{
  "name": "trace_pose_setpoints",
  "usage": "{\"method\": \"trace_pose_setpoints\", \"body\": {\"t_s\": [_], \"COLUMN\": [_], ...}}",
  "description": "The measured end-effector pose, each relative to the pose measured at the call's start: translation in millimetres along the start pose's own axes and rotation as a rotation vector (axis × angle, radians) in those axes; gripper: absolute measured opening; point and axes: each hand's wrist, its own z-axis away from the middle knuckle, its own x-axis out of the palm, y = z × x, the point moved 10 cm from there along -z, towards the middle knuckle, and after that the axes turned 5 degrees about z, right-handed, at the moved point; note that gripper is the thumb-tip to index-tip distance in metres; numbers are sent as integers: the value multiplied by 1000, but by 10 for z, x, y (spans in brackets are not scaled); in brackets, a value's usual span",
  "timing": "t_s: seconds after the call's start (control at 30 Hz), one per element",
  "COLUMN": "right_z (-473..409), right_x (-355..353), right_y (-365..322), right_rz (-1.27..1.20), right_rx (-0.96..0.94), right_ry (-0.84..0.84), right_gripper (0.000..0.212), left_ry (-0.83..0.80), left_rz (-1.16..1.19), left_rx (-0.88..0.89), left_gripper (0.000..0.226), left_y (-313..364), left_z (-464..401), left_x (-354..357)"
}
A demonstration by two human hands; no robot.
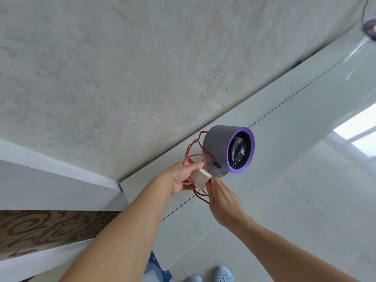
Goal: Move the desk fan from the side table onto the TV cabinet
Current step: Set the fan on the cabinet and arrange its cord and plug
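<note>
L hand (pixel 184 176) grips white plug (pixel 200 178); R hand (pixel 223 202) holds fan (pixel 230 148) w/ red cord (pixel 193 151).

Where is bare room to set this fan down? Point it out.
Free: the floor tiles right of the desk fan, and the white ledge below the wall. Crowded: red cord and white plug at the left hand.

Glossy pale floor tiles (pixel 284 210) (window glare) bear light-blue clogs (pixel 222 274).

Desk fan (pixel 228 149): grey drum, purple rim, grille facing right, just above your hands, held off floor. Red cord (pixel 193 157) looped, white plug block (pixel 200 178) in your left hand (pixel 184 177).
</note>
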Motion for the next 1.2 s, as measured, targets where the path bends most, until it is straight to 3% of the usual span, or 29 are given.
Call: {"method": "trace_pose_setpoints", "body": {"t_s": [0.07, 0.13, 0.2, 0.37, 0.5, 0.73, 0.83, 1.0, 1.13, 1.2], "right_z": [-43, -116, -215, -425, -543, -730, -757, -737, -727, -680], "right_x": [102, 217, 343, 586, 749, 741, 788, 869, 843, 787], "right_y": [73, 144, 213, 505, 719, 908, 973, 1001, 994, 994], "right_rz": [-15, -50, -113, -282, -479, -686, -728, -721, -683, -645], "right_rx": [-1, 10, 33, 260, 413, 479, 544, 658, 662, 669], "right_ry": [1, 2, 20, 108, 155, 269, 276, 252, 243, 242], "right_gripper": [19, 19, 21, 25, 12, 14, 19, 22, 14, 23], "left_ry": [-57, -69, -33, 42, 115, 321, 406, 433, 360, 342], "left_rz": [-75, -113, -122, -150, -143, -72, 64, 135, 111, 98], "left_rx": [-79, -77, -11, 107, 181, 228, 217, 185, 99, 79], "left_gripper": [37, 35, 25, 29, 25, 29, 63, 34, 44, 53], "left_y": [-82, -98, -76, -90, -88, -185, -261, -346, -372, -361], "left_z": [-79, -185, -337, -679, -897, -1116, -1123, -1052, -1028, -975], "left_x": [-43, -104, -180, -221, -217, -310, -358, -357, -304, -303]}}
